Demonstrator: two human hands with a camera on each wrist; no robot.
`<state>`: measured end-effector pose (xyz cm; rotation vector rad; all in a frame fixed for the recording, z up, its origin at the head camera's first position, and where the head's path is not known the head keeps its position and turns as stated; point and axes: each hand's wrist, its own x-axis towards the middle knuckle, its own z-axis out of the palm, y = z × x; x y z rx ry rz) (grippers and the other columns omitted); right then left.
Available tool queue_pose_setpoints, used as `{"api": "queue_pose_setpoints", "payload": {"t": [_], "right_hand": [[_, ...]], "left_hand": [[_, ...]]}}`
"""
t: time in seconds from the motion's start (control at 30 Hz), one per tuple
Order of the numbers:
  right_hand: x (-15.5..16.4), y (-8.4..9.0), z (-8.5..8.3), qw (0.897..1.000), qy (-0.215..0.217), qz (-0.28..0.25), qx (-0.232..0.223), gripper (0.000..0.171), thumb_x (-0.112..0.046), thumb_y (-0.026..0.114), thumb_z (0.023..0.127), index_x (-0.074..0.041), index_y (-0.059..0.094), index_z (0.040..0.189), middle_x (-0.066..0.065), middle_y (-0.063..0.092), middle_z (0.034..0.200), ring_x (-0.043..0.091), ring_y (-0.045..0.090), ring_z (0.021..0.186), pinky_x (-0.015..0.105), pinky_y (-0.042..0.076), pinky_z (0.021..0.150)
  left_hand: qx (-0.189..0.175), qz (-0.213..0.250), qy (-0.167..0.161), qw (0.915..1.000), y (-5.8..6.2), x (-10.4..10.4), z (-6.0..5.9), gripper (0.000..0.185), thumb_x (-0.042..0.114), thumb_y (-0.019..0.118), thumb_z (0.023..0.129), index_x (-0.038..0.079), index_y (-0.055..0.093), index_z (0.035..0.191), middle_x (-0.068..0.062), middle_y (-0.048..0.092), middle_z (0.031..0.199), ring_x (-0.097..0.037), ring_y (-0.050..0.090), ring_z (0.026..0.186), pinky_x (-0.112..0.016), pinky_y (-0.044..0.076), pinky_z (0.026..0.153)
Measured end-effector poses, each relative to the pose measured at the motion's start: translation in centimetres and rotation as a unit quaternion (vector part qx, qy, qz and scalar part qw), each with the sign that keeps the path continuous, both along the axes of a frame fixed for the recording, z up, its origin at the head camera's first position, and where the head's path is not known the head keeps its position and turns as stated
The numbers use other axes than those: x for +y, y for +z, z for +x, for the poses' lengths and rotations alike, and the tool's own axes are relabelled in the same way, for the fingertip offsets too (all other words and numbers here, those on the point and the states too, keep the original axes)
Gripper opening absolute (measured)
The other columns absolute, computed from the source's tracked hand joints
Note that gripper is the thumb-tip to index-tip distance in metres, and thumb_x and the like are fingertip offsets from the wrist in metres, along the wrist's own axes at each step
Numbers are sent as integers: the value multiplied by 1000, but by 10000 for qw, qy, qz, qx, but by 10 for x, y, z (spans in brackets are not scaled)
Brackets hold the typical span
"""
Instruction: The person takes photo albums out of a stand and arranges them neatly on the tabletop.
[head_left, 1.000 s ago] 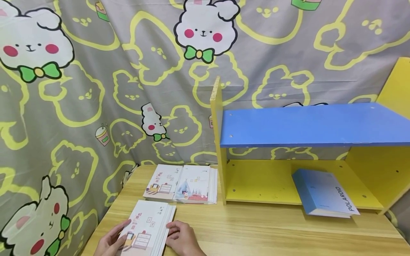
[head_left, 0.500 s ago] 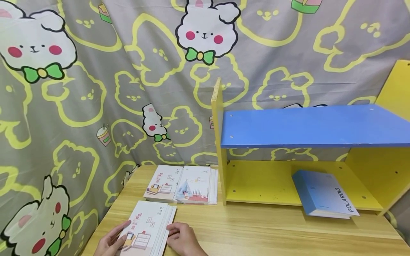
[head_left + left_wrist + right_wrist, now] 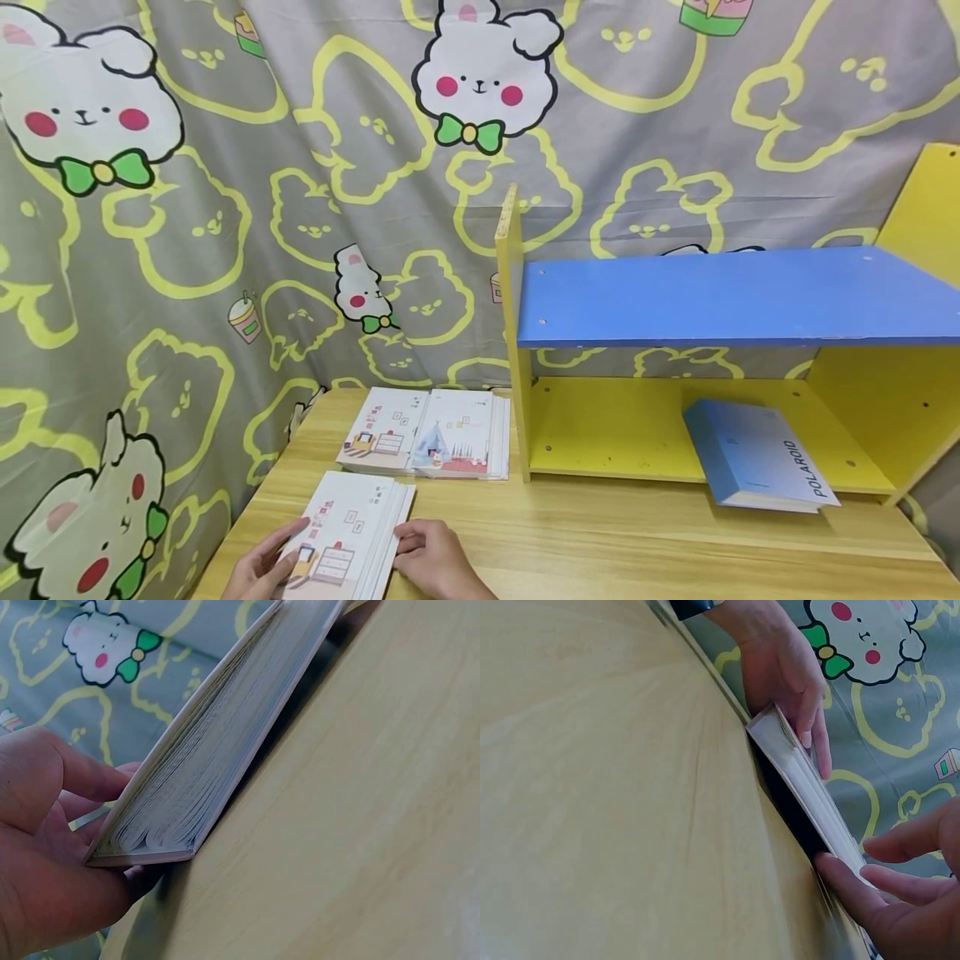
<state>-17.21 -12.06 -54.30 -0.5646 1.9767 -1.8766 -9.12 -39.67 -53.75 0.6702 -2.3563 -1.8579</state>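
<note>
A white book with a drawing of a room on its cover is at the table's front left. My left hand grips its left side, the thumb lying over the cover. In the left wrist view the book's page edges show, and one edge is raised off the wood beside my left hand. My right hand holds the opposite edge with bent fingers. From the right wrist, the fingers of my right hand lie on both sides of that edge.
Two similar white books lie side by side at the back, against a yellow-and-blue shelf. On its lower board a blue POLAROID book juts over the front edge. A patterned curtain hangs behind the wooden table.
The head view has shifted very slightly. Both hands keep their places on the white book, which stays nearly still.
</note>
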Motion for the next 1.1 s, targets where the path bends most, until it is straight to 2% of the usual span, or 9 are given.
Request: {"api": "queue_pose_setpoints", "payload": {"t": [0.17,0.33,0.4,0.53,0.6,0.73,0.83,0.9,1.1], "right_hand": [[2,2,-1,9999,-31,96,-69,23,0,77,81,-2,76,104,2,72,83,9,66,79,25,55,70],[5,5,-2,9998,4,152,-145,23,0,78,82,-3,76,104,1,72,84,12,68,80,28,56,73],[6,6,-3,9998,10,160,-155,22,0,77,82,-3,76,103,2,73,84,12,68,80,29,57,74],[7,8,-2,9997,14,146,-207,21,1,77,81,-2,76,102,4,74,84,12,68,79,28,56,73],[7,8,-2,9997,23,140,-213,21,2,76,81,-2,76,101,5,74,84,12,68,79,27,55,72],[9,9,-3,9996,7,106,-256,20,4,74,82,-1,75,101,6,74,81,12,68,76,26,54,67],[10,9,-3,9994,9,46,-330,20,6,71,83,0,74,101,7,73,80,13,67,73,25,53,63],[10,9,-4,9994,42,21,-342,20,7,70,83,0,74,102,7,73,81,13,67,72,24,53,62],[12,8,-3,9997,184,54,-146,20,6,68,84,-1,74,102,7,73,82,11,66,70,22,52,61]], "left_hand": [[100,-139,8,9999,0,2,2,54,5,65,96,-11,49,145,-25,53,144,-12,64,93,-32,59,69],[191,-459,-130,9987,1,3,3,53,8,65,99,-11,48,145,-11,62,131,-11,52,60,-26,48,49],[156,-539,-168,9983,1,3,2,51,8,63,100,-11,48,146,-15,62,132,-11,52,61,-27,47,48],[-23,-537,-127,9985,0,2,1,50,7,62,101,-9,48,147,-29,50,146,-10,60,86,-30,52,56],[-41,-527,-117,9985,0,2,1,51,6,62,101,-9,47,147,-30,49,147,-11,60,88,-31,52,56],[120,-466,-213,9986,0,0,2,52,7,64,99,-10,48,146,-8,63,132,-15,59,72,-28,48,49],[203,-289,-321,9989,0,-2,3,53,10,67,98,-9,50,144,8,63,122,-16,61,72,-29,51,51],[223,-180,-344,9990,0,-3,3,54,11,68,97,-9,51,144,7,63,123,-15,64,79,-30,55,55],[152,-94,-24,9998,4,1,2,55,11,71,95,-8,53,143,-21,54,145,-15,66,98,-37,61,74]]}}
